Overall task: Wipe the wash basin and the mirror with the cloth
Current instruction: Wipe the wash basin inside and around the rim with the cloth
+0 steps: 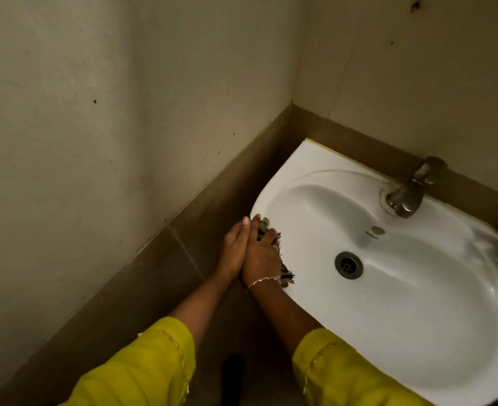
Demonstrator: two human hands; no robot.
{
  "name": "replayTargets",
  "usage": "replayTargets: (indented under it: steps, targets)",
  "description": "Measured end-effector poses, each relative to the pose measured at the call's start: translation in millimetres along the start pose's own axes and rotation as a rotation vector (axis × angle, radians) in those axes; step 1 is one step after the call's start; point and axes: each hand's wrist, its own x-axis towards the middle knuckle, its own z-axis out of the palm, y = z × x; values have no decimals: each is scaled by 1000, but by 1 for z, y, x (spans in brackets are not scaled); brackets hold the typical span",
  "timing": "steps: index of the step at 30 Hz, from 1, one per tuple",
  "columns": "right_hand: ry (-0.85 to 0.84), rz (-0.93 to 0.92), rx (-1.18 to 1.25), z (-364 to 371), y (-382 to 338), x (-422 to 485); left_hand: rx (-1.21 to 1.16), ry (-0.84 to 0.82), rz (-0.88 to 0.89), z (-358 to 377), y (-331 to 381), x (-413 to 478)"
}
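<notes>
1. I can read no text anywhere in this view.
2. The wash basin (388, 288) bears a small dark maker's mark (372, 234) below its overflow hole, too blurred to read.

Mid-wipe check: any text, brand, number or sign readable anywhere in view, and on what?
Nothing legible.
Wash basin: a small dark mark just below the overflow hole, probably a brand, too small and blurred to read.
Tap, cloth, walls: no lettering visible.

White wash basin (344, 312), yellow sleeves (154, 367), dark striped cloth (285, 275)
</notes>
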Motion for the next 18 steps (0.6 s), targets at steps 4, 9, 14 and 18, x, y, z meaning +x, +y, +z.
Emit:
replayTargets:
  steps: [4,9,14,18]
  targets:
    - [-62,-56,12,8,24,-32,238,-1,56,9,-12,-22]
    - [-108,-163,104,4,61,-70,649,51,177,29,-17,-56]
    - [-116,-284,7,-21,93,-108,845,-94,372,50,-22,-89]
    - [-143,-360,-113,-42,118,-134,880,-210,429,69,-26,-113]
